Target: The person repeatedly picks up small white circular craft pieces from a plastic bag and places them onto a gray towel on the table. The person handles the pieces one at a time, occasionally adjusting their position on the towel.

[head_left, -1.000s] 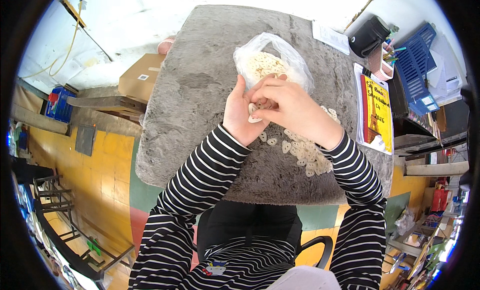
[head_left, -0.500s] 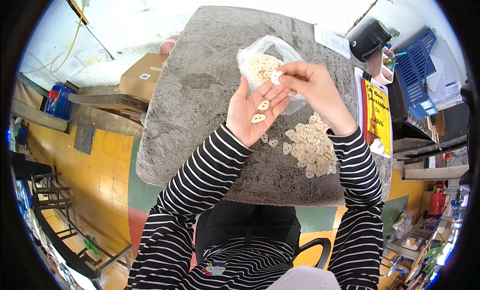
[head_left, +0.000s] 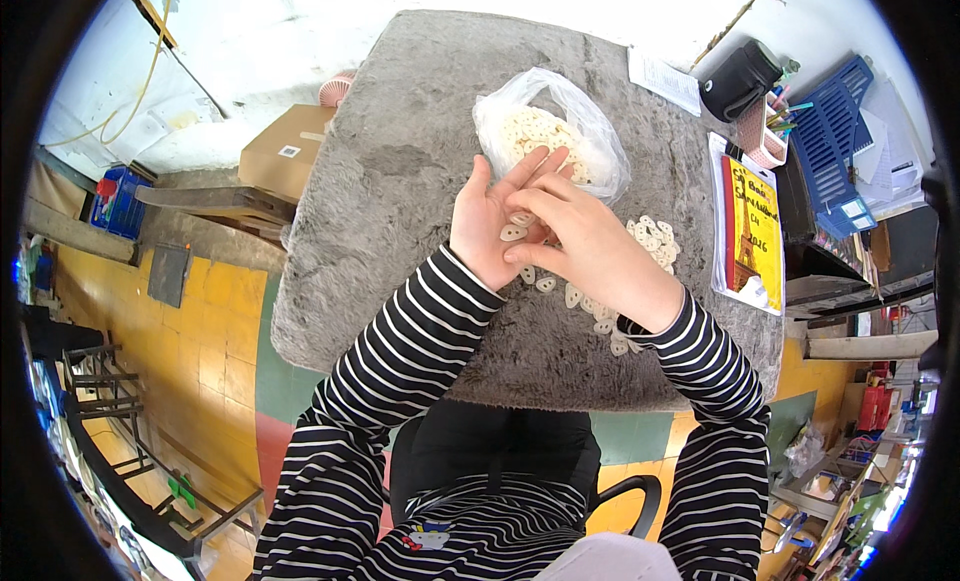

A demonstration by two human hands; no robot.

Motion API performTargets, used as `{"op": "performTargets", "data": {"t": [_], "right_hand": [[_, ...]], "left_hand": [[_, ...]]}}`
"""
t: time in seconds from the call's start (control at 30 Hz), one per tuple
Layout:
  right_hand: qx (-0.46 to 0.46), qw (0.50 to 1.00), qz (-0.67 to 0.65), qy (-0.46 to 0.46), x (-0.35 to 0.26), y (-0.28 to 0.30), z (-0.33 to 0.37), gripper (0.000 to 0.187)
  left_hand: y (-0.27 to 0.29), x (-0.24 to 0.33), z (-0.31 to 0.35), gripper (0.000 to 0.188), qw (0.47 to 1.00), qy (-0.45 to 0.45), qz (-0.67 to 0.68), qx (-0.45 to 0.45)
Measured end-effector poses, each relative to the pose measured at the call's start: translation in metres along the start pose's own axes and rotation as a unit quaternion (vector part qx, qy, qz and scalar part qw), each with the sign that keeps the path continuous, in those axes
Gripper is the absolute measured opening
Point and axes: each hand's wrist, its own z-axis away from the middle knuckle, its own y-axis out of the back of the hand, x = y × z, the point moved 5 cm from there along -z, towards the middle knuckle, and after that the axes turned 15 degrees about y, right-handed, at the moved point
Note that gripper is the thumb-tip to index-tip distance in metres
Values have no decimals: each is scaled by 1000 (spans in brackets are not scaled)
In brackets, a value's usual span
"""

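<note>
1. Small, cream-coloured, flat, rounded-triangular pieces with holes (head_left: pixel 512 234) lie on the upturned palm of the left hand (head_left: pixel 482 226); its fingers are extended, clamping nothing.
2. The right hand (head_left: pixel 595 246) curls over that palm, thumb apart from forefinger; I cannot tell whether its hidden fingertips pinch a piece.
3. More lie in a loose pile (head_left: pixel 655 243) to the right on the grey, plush-covered table (head_left: pixel 400 181), and in a thin, clear plastic bag (head_left: pixel 612 171) beyond the hands.
4. Each piece is probably light and stiff (wood or plastic, hard to say), perhaps slippery against its neighbours.
5. Opposite edges seem the best hold, between thumb and forefinger.
</note>
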Motion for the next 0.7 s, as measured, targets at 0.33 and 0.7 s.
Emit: {"op": "performTargets", "data": {"t": [0.33,0.7], "right_hand": [[-57,996,40,52,10,-9,-3,14],[35,988,4,-151,62,59,-16,21]], "left_hand": [[-5,-3,-1,76,1000,1,1,-21],[-8,62,25,34,872,-317,-337,163]]}}
